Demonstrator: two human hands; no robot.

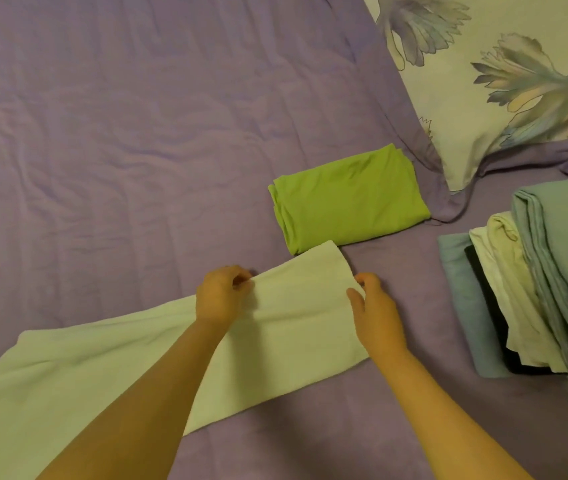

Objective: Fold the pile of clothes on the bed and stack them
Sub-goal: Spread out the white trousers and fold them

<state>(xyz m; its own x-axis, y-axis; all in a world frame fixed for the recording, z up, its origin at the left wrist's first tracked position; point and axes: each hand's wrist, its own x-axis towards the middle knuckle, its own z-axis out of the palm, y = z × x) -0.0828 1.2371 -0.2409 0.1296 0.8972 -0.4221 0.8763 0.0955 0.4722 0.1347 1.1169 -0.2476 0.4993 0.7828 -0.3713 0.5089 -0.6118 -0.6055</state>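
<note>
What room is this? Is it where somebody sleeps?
Most likely a bedroom. The purple bedspread, the flowery pillow and a folded green garment lying on it all point to a bed.

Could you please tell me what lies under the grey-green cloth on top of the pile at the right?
Under the grey-green cloth a pale yellowish garment, a dark garment and a blue piece at the bottom show as edges. How far each runs, and whether more lies between them, is covered.

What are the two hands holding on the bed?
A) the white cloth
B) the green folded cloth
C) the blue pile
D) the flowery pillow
A: the left hand and right hand both pinch the far end of the white cloth; the green cloth lies untouched beyond it.
</note>
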